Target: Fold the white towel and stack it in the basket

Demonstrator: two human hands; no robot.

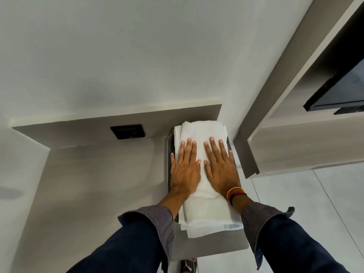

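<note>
The white towel (204, 174), folded into a long thick bundle, is lying in a dark perforated basket (171, 146) at the right end of the grey tabletop (102, 184), its far end reaching past the basket toward the raised back ledge (118, 123) and its near end hanging over the basket's near side. Only slivers of the basket are showing, along the towel's left and right edges.

Both hands are lying flat on top of the towel, side by side with the thumbs nearly meeting. The left hand (185, 170) is covering the towel's left half, its fingers (189, 148) stretched out straight and pointing far, its little finger resting over the left edge by the basket rim. The right hand (220, 170) is pressing the right half, its fingers (214, 148) likewise spread flat and gripping nothing. The towel is therefore directly beneath both palms, not pinched or held.

A red and yellow thread band (235, 193) is circling the right wrist, and dark sleeves are covering both forearms. A black socket plate (128, 131) is sitting in the ledge to the left.
</note>
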